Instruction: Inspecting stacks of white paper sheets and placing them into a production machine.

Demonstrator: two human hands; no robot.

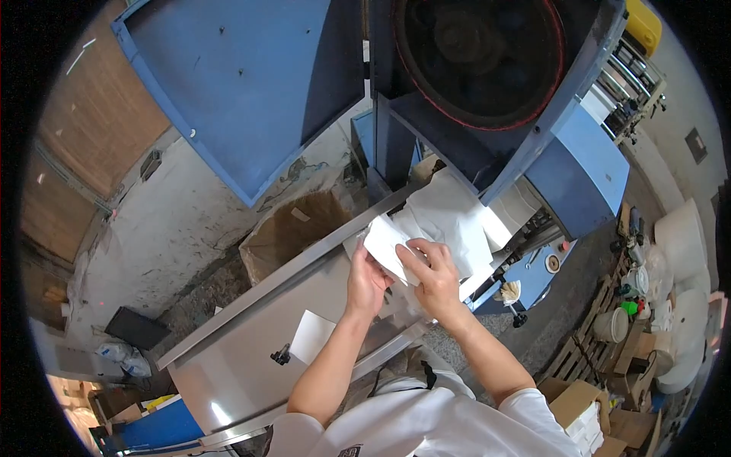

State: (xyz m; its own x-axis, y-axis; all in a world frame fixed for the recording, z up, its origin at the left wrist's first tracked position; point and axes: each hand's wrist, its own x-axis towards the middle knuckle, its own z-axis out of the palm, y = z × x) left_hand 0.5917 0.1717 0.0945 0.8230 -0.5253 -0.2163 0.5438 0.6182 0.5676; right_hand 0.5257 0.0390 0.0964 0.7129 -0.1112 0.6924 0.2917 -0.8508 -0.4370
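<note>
A small stack of white paper sheets (385,242) is held up between both hands over a steel table (244,346). My left hand (366,280) closes round its lower left side, with the thumb along the edge. From the right, my right hand (432,274) presses bent fingers onto the sheets; some of its fingertips are hidden. More loose white sheets (457,221) lie spread just beyond, at the foot of a blue machine (560,107). A white square sheet (311,336) rests flat on the table beside a small black clamp-like part (281,355).
Behind the table's raised rim stands a lined waste bin (285,232). An open blue door panel (251,76) and a large dark wheel (480,53) rise beyond. Boxes (575,407), a wooden pallet (582,343) and large white rolls (679,244) stand at the right.
</note>
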